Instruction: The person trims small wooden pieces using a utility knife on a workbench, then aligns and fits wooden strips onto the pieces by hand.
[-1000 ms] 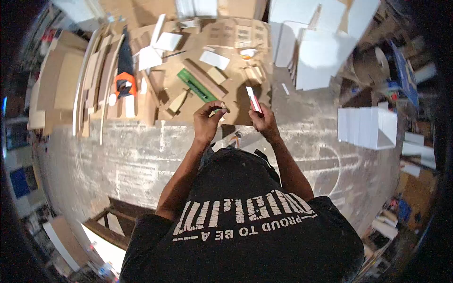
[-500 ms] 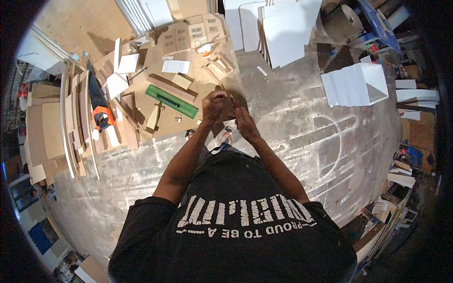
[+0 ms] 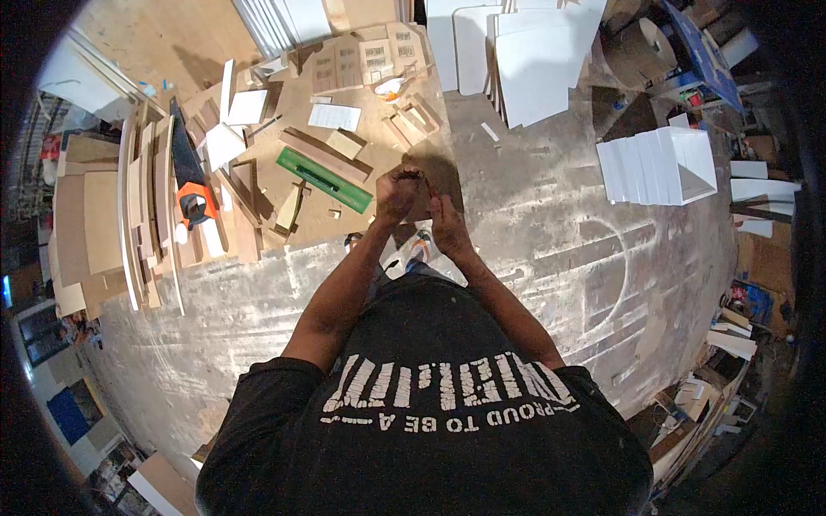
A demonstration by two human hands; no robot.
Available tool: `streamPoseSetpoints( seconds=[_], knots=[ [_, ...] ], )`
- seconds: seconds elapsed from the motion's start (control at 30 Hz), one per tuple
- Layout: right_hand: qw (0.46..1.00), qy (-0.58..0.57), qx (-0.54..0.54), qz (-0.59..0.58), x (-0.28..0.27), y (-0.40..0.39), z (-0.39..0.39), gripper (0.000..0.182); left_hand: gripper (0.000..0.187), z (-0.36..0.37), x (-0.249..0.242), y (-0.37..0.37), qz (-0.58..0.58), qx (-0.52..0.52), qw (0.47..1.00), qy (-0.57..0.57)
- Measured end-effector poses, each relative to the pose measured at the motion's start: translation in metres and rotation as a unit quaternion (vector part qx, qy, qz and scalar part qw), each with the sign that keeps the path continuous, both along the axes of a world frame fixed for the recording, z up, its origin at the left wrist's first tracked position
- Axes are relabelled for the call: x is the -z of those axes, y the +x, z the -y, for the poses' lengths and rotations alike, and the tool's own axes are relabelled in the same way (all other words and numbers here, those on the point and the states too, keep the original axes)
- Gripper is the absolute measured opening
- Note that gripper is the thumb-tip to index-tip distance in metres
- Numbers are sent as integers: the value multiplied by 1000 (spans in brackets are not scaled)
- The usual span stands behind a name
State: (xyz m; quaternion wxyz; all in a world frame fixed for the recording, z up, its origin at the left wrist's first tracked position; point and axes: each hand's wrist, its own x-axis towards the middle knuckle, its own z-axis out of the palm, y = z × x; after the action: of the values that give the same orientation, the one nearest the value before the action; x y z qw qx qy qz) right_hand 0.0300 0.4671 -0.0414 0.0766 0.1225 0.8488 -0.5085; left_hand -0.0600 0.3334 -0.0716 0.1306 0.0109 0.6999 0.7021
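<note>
My left hand [image 3: 397, 196] is closed, its fingers pinched around something small that I cannot make out. Close beside it, my right hand [image 3: 449, 225] grips a slim red tool [image 3: 433, 191] whose tip points toward the left fingers. Whether it is a pencil or a knife does not show. Both hands are held over the front right edge of a wooden board worktop [image 3: 331, 225]. Left of my hands lies a green rectangular tool with a dark handle [image 3: 323, 179], next to a long wooden strip [image 3: 314, 153].
An orange-handled handsaw [image 3: 196, 205] lies among wood strips at the left. Small wood blocks [image 3: 411, 125], a white paper [image 3: 335, 116] and an orange-and-white roll [image 3: 389, 89] sit farther back. White panels [image 3: 533, 69] and a white box-like stack [image 3: 654, 168] stand at the right.
The view has shifted slightly, so the worktop appears farther right. My hands stay close together; the red tool shows less clearly between them now.
</note>
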Motion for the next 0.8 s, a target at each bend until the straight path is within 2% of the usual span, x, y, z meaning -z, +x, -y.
streamPoseSetpoints(
  seconds=[0.1, 0.17, 0.27, 0.4, 0.5, 0.57, 0.67, 0.8],
  knots=[
    [1000, 16, 6, -20, 1, 2, 4, 37, 10, 2, -8, 1, -22, 4, 1000, -22],
    [999, 35, -1, 4, 0, 3, 5, 36, 14, 1, -11, 2, 2, -2, 1000, -4],
    [998, 45, -5, -35, -1, 8, 7, 36, 18, 0, -11, 4, 77, -10, 996, 51],
    [999, 12, 27, 19, -13, 4, 11, 36, 20, -3, -14, 3, 122, -34, 989, 80],
    [999, 27, 23, 38, -23, 2, 12, 37, 19, -9, -24, 5, 119, -58, 991, -25],
    [997, 26, 24, 63, -24, -1, 12, 39, 21, -9, -25, 6, 109, -70, 991, -41],
    [998, 51, 21, 24, -10, 4, 12, 46, 21, -13, -27, 10, 73, -90, 990, -84],
    [990, 87, 8, 108, -18, -2, 11, 51, 23, -20, -15, 10, 28, -106, 986, -128]
  ],
)
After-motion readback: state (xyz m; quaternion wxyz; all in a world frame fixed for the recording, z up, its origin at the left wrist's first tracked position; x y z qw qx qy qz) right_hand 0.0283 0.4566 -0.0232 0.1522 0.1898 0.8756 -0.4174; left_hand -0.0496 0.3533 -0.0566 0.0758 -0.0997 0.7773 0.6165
